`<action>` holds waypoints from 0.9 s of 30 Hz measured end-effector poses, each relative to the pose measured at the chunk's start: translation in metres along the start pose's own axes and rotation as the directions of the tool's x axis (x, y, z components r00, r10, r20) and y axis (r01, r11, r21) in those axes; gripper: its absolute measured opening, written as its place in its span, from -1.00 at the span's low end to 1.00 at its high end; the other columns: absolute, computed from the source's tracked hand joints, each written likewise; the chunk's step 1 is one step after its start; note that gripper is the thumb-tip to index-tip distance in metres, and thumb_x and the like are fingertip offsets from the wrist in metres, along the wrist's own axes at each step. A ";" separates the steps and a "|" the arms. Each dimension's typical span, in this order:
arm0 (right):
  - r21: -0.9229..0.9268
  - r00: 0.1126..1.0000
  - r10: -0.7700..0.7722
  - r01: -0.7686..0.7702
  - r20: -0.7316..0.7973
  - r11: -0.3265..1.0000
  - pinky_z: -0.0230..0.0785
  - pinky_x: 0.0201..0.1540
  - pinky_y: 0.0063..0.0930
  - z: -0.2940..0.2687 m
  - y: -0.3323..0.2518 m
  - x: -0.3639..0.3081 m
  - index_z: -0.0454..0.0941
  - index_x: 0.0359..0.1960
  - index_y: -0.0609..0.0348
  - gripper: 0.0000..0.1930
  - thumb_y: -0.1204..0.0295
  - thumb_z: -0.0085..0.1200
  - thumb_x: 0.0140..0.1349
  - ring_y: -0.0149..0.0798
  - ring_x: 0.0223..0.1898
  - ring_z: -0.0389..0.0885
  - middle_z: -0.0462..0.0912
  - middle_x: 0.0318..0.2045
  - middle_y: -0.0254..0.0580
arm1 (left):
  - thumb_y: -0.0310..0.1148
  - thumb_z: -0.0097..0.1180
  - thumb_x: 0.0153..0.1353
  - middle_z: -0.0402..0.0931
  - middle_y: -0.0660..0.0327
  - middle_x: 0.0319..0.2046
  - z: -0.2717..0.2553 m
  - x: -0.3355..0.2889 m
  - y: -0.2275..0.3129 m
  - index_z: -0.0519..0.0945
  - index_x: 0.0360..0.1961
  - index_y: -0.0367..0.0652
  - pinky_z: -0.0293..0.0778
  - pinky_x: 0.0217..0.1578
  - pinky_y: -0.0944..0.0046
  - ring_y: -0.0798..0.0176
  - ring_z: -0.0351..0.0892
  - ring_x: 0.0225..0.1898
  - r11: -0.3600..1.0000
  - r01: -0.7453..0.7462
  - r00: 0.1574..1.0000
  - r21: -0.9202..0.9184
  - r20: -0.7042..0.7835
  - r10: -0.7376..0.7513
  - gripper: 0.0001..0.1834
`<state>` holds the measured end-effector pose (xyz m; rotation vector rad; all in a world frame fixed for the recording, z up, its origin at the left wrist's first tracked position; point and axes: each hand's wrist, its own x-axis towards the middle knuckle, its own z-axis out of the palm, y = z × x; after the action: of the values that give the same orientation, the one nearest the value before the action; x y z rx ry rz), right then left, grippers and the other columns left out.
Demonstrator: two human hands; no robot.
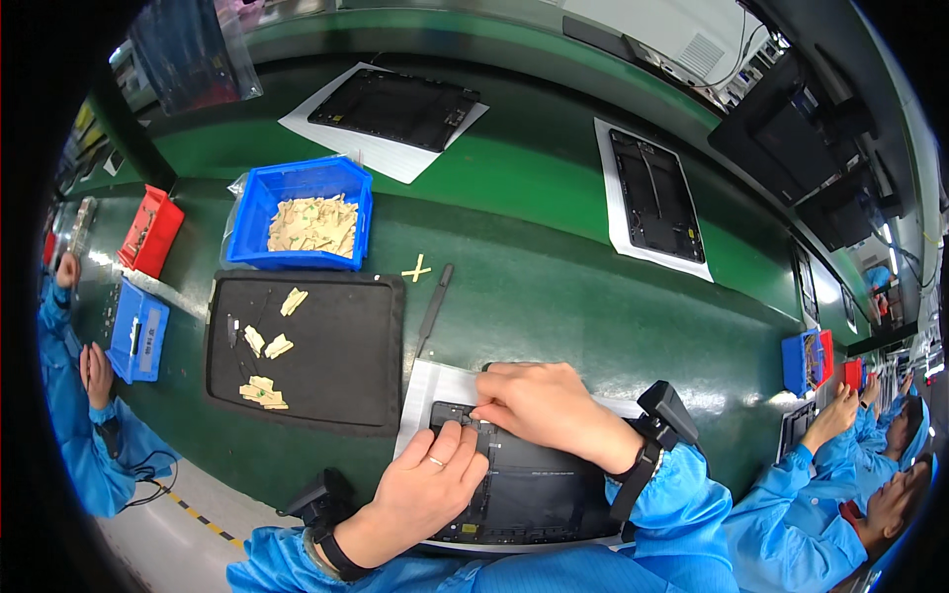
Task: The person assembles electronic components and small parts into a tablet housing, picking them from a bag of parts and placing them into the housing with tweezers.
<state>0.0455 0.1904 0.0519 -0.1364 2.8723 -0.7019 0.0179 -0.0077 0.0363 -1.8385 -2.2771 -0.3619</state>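
A black tablet housing [539, 494] lies before me on a white sheet [419, 395], its left side lined with small parts. My left hand [430, 479], a ring on one finger, presses bent fingers together on the housing's upper left part. From the other side my right hand [549, 407] reaches over the top edge; thumb and forefinger pinch at the upper left corner. Whatever sits between those fingertips is too small or hidden. A black foam-lined tray [316, 346] to the left holds cream adhesive pieces [262, 392] and small dark cable parts [233, 331].
Behind the tray stands a blue bin [255, 212] of cream pieces. A black pry stick [434, 311] and crossed cream strips [417, 269] lie beside the tray. Two more tablet housings [395, 106] [655, 193] rest on paper farther back. Co-workers sit left and right.
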 end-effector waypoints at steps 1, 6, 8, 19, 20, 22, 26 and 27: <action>0.025 1.000 -0.015 0.014 0.023 1.000 0.44 -0.43 -0.18 -0.003 0.006 0.000 0.52 -0.43 0.07 -0.84 0.28 0.14 0.14 -0.08 -0.35 0.63 0.59 -0.42 -0.24 | -0.30 0.20 -0.02 0.55 0.13 -0.16 0.000 0.000 0.001 0.52 -0.42 -0.17 0.34 -0.16 0.24 0.17 0.48 -0.10 1.000 0.003 1.000 0.005 -0.003 -0.003 -0.80; -0.092 0.957 -0.045 0.019 -0.287 0.996 0.46 -0.26 -0.26 -0.014 0.006 0.039 0.55 -0.27 0.07 -0.86 0.34 0.04 0.20 -0.10 -0.20 0.59 0.61 -0.19 -0.27 | -0.16 0.32 -0.05 0.53 0.14 -0.16 0.008 -0.009 0.008 0.54 -0.35 -0.15 0.38 -0.19 0.23 0.14 0.48 -0.12 0.985 0.118 0.991 -0.127 -0.055 -0.126 -0.66; -0.344 0.836 -0.390 0.261 -0.387 0.902 0.40 -0.08 -0.28 -0.007 0.014 0.055 0.54 -0.13 0.07 -0.77 0.43 0.08 0.14 -0.12 -0.06 0.52 0.54 -0.07 -0.24 | -0.17 0.32 -0.05 0.53 0.14 -0.18 0.008 -0.009 0.008 0.54 -0.34 -0.15 0.39 -0.20 0.24 0.14 0.49 -0.14 0.979 0.129 0.988 -0.157 -0.070 -0.141 -0.66; -0.200 0.965 -0.028 -0.025 -0.261 0.980 0.31 -0.05 -0.22 0.017 0.019 -0.065 0.48 -0.35 0.22 -0.74 0.33 0.23 0.02 0.00 -0.09 0.39 0.47 -0.22 -0.12 | -0.10 0.20 0.00 0.42 0.10 -0.15 -0.024 -0.054 0.020 0.50 -0.15 -0.17 0.44 -0.18 0.22 0.05 0.43 -0.09 0.916 0.319 0.939 -0.245 0.213 -0.270 -0.55; -0.238 0.955 -0.029 -0.044 -0.294 0.970 0.31 -0.06 -0.21 0.024 0.020 -0.069 0.47 -0.35 0.23 -0.74 0.35 0.22 0.03 0.00 -0.10 0.40 0.47 -0.23 -0.10 | -0.03 0.23 -0.05 0.41 0.07 -0.15 -0.017 -0.056 0.020 0.46 -0.04 -0.17 0.46 -0.16 0.21 0.00 0.42 -0.08 0.916 0.313 0.942 -0.252 0.210 -0.264 -0.40; -0.349 0.929 -0.059 -0.078 -0.366 0.934 0.29 -0.07 -0.23 0.032 0.014 -0.074 0.43 -0.35 0.24 -0.76 0.33 0.13 0.08 -0.03 -0.15 0.44 0.49 -0.29 -0.05 | -0.06 0.25 -0.05 0.41 0.06 -0.14 -0.010 -0.058 0.025 0.47 -0.05 -0.18 0.46 -0.16 0.19 -0.01 0.42 -0.08 0.904 0.319 0.944 -0.285 0.178 -0.277 -0.42; -0.315 0.913 0.037 -0.179 -0.407 0.932 0.37 -0.29 -0.19 0.026 0.019 -0.086 0.42 -0.38 0.14 -0.81 0.32 0.12 0.12 -0.09 -0.39 0.53 0.51 -0.45 -0.18 | -0.18 0.30 -0.03 0.40 0.02 -0.11 -0.008 -0.061 0.026 0.46 -0.04 -0.21 0.45 -0.08 0.10 -0.08 0.40 -0.03 0.868 0.308 0.948 -0.389 0.052 -0.313 -0.45; -0.266 0.910 0.136 -0.253 -0.392 0.930 0.40 -0.38 -0.18 0.017 0.022 -0.088 0.42 -0.39 0.11 -0.82 0.32 0.13 0.13 -0.09 -0.49 0.55 0.51 -0.47 -0.19 | -0.21 0.30 -0.02 0.40 0.01 -0.09 -0.006 -0.061 0.025 0.46 -0.03 -0.21 0.44 -0.06 0.08 -0.10 0.40 -0.02 0.865 0.296 0.946 -0.404 -0.002 -0.324 -0.46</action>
<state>0.1338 0.2132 0.0402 0.2739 3.2737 -0.2475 0.0554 -0.0613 0.0255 -1.5680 -2.5989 -0.9950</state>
